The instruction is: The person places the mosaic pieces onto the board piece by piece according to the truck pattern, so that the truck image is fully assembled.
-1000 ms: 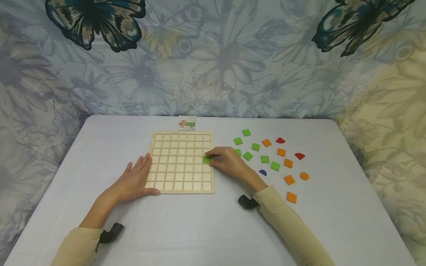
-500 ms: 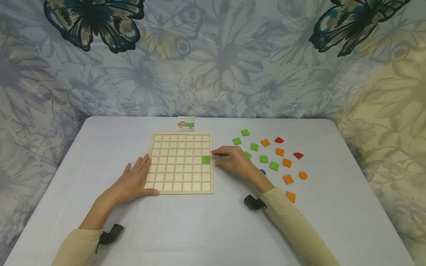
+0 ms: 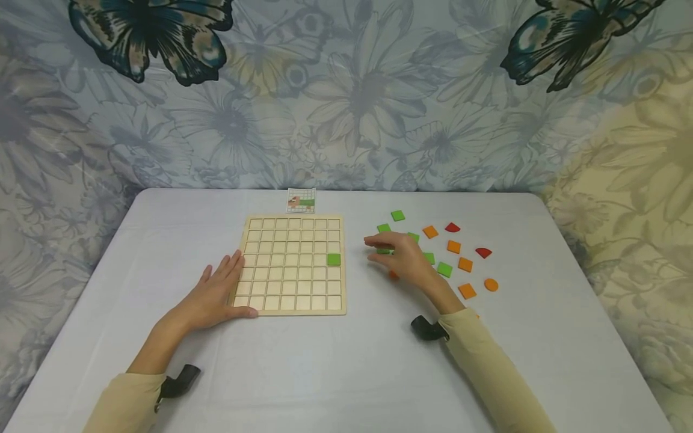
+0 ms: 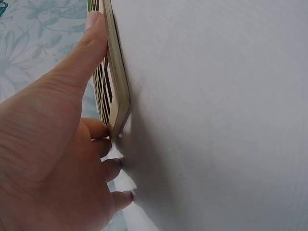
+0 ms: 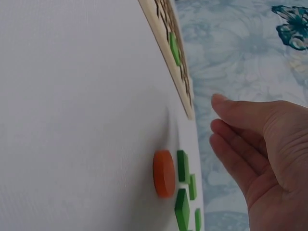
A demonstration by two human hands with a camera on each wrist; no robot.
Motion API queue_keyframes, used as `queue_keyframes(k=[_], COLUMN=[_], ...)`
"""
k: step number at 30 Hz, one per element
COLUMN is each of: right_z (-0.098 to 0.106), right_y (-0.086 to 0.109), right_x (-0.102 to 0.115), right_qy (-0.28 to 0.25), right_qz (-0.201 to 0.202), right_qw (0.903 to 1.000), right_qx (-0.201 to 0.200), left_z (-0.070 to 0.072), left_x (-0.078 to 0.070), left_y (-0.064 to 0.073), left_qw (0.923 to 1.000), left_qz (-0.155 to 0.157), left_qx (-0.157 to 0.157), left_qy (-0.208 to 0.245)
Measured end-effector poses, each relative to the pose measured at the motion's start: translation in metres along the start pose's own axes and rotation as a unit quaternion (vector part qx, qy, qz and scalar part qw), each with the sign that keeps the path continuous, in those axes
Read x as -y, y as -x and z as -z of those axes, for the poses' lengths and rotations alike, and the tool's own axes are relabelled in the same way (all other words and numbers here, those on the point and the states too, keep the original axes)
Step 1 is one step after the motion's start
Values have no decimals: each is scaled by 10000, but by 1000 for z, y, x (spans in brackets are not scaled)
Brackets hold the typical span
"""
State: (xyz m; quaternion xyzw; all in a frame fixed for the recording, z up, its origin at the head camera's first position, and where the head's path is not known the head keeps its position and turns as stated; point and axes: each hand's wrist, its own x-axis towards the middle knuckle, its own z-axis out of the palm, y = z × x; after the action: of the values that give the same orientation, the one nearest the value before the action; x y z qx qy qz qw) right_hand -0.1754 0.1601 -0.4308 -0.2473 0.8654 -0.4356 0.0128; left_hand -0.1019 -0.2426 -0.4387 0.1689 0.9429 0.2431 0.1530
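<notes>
A wooden grid board point(image 3: 287, 264) lies on the table, with one green square tile point(image 3: 334, 259) in a cell of its rightmost column. My left hand point(image 3: 213, 297) rests against the board's left side, fingers spread, the thumb at the near edge. In the left wrist view the thumb lies along the board's rim point(image 4: 118, 72). Over the loose green tiles right of the board hovers my right hand point(image 3: 408, 258), thumb and fingers apart, holding nothing. Beneath it, the right wrist view shows an orange round piece point(image 5: 164, 174) beside a green tile point(image 5: 183, 166).
Several orange square tiles point(image 3: 465, 264), two red wedge pieces point(image 3: 452, 227) and an orange disc point(image 3: 491, 285) lie scattered at the right. Behind the board is a small picture card point(image 3: 301, 201) with a coloured grid. A patterned cloth point(image 3: 346, 120) hangs behind the white table point(image 3: 303, 373).
My right hand has let go of the green tile, which stays in its cell, and has moved right over the loose tiles. The left hand keeps its place on the board.
</notes>
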Motion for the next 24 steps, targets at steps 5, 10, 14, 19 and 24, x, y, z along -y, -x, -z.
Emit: queue_keyframes(k=[5, 10, 14, 19, 24], right_z=[8, 16, 23, 28, 30], right_y=[5, 13, 21, 31, 37], right_x=[-5, -11, -17, -23, -28], right_qy=[203, 398, 389, 501, 606], right_qz=[-47, -97, -247, -421, -615], right_qw=[9995, 9985, 9980, 9959, 9938], right_qx=[-225, -373, -437, -618, -698], left_z=[0, 1, 2, 1, -1], left_x=[0, 0, 0, 0, 0], left_y=[0, 1, 1, 1, 1], left_qw=[10000, 10000, 10000, 10000, 10000], left_qz=[-6, -7, -32, -51, -7], left_qx=[-4, 6, -11, -18, -5], left_qy=[-20, -47, -40, -2, 22])
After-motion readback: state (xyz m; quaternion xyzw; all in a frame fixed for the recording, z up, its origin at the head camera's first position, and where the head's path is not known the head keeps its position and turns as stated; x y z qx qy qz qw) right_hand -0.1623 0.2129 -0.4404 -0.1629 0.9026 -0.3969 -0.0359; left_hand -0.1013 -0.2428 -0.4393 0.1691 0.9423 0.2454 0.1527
